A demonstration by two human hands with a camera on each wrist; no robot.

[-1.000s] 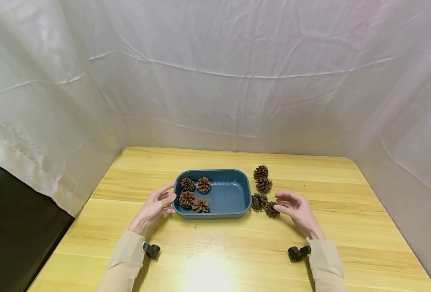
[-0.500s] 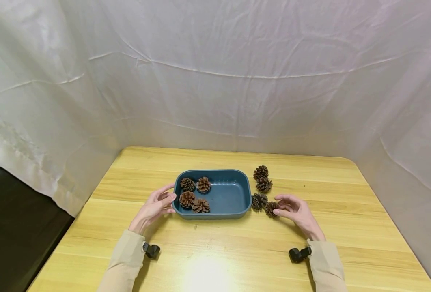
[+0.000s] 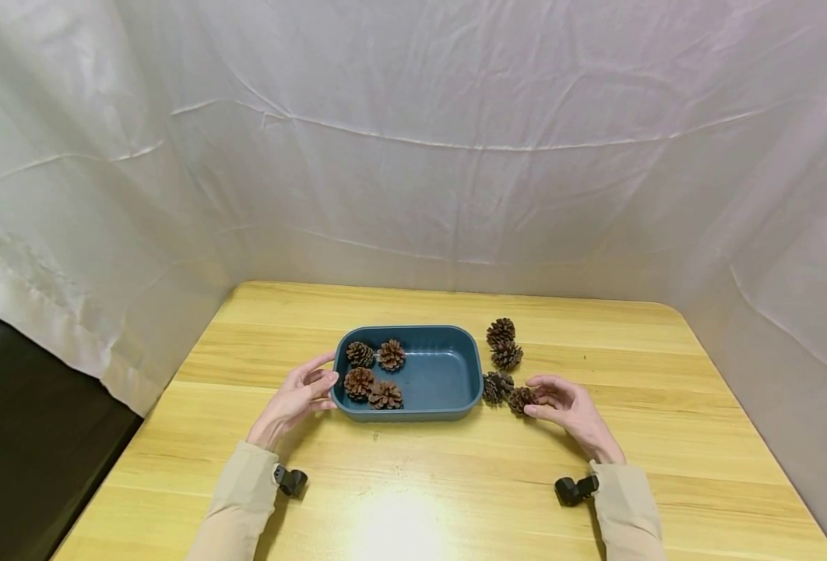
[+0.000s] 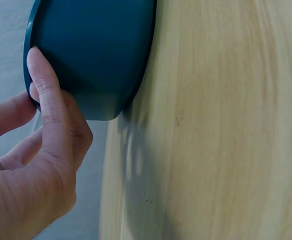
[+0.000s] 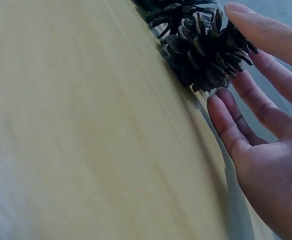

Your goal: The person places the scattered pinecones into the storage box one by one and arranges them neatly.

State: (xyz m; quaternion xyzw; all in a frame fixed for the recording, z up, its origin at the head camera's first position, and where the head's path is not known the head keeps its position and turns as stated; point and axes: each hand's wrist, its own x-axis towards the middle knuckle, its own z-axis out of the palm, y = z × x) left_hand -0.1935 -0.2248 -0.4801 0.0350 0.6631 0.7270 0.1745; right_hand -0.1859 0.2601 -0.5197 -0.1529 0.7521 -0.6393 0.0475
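A dark blue rectangular box (image 3: 441, 382) stands on the table, and several brown pine cones lie in its left half, one of them a pine cone (image 3: 386, 395) at the near wall. My left hand (image 3: 301, 397) grips the box's left end, thumb at the rim; in the left wrist view its fingers curl about the box's edge. On the table right of the box, my right hand (image 3: 571, 409) holds the nearest pine cone (image 3: 521, 401) between thumb and fingers. The right wrist view shows this pine cone (image 5: 206, 52) with thumb and fingertips around it.
Against the box's right end lies another pine cone (image 3: 497, 387). Farther back, two more sit together, including a pine cone (image 3: 501, 331). The wooden table (image 3: 666, 436) is bordered by a pale hanging cloth (image 3: 455, 195) at the back and sides.
My right thumb and fingers have come in around the nearest pine cone. My left hand and the box have stayed in place.
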